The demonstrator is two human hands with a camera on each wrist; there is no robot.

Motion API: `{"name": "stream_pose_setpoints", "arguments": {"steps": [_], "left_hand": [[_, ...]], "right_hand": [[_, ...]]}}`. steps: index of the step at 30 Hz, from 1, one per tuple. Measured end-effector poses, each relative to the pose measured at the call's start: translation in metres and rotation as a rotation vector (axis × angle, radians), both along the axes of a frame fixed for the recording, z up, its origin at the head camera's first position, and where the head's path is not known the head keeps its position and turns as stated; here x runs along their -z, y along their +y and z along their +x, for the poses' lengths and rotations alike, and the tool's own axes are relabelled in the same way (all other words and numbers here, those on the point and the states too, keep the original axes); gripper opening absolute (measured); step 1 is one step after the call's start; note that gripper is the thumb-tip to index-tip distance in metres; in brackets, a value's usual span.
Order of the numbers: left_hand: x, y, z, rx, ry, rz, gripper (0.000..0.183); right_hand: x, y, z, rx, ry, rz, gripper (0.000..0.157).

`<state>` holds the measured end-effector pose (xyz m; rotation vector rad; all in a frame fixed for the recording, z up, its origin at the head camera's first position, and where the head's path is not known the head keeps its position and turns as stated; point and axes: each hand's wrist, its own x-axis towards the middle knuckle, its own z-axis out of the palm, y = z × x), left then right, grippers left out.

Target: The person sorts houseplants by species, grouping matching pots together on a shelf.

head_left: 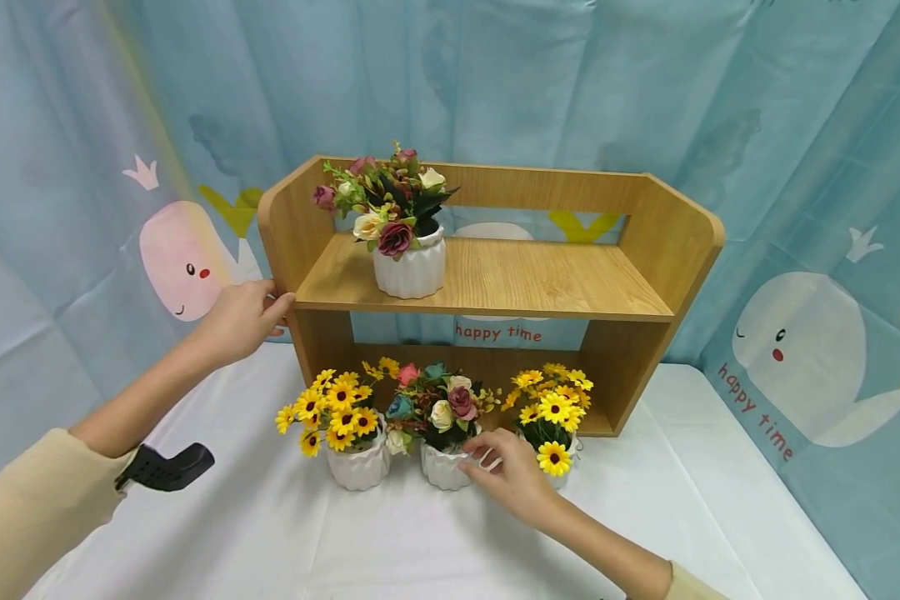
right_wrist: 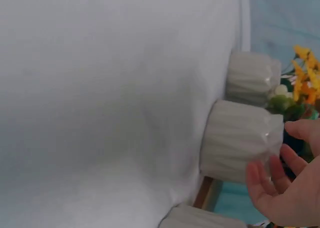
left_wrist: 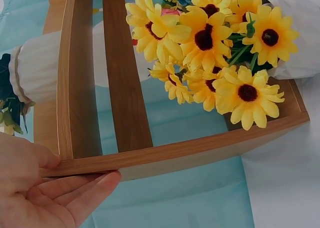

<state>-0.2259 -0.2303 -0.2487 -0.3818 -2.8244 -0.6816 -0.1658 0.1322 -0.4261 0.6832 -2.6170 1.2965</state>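
Observation:
My left hand (head_left: 243, 321) grips the front edge of the left side panel of a two-tier wooden shelf (head_left: 555, 271), thumb on one face and fingers on the other. My right hand (head_left: 513, 479) is at the right of the middle white pot (head_left: 444, 468), fingers parted and loosely bent, fingertips right at its rim. That pot holds pink, cream and teal artificial roses (head_left: 450, 400). Left of it stands a white pot (head_left: 362, 462) of yellow sunflowers (head_left: 337, 408); beyond my right hand is another sunflower pot (head_left: 551, 425), partly hidden by blooms.
A white pot (head_left: 411, 265) with purple and cream roses (head_left: 390, 204) stands on the upper board, toward the left. White cloth (head_left: 255, 517) covers the table. A blue patterned curtain (head_left: 525, 75) hangs behind. A black wrist mount (head_left: 168, 467) juts from my left sleeve.

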Motion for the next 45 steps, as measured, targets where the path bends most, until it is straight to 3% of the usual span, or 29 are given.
{"name": "stream_pose_setpoints", "arguments": {"steps": [9,20,26,45], "left_hand": [[0.001,0.001,0.001,0.001,-0.001,0.007,0.041],[0.002,-0.002,0.001,0.003,0.010,0.027,0.041],[0.002,-0.004,-0.001,0.002,0.009,0.024,0.042],[0.004,-0.002,-0.001,0.003,-0.005,0.016,0.043]], "right_hand": [[0.021,-0.002,-0.003,0.094,-0.064,-0.040,0.018],[0.041,-0.014,-0.003,0.116,0.071,-0.102,0.026],[0.043,-0.018,-0.005,0.106,0.025,-0.143,0.030],[0.034,-0.010,-0.012,0.124,0.030,-0.132,0.027]]}}
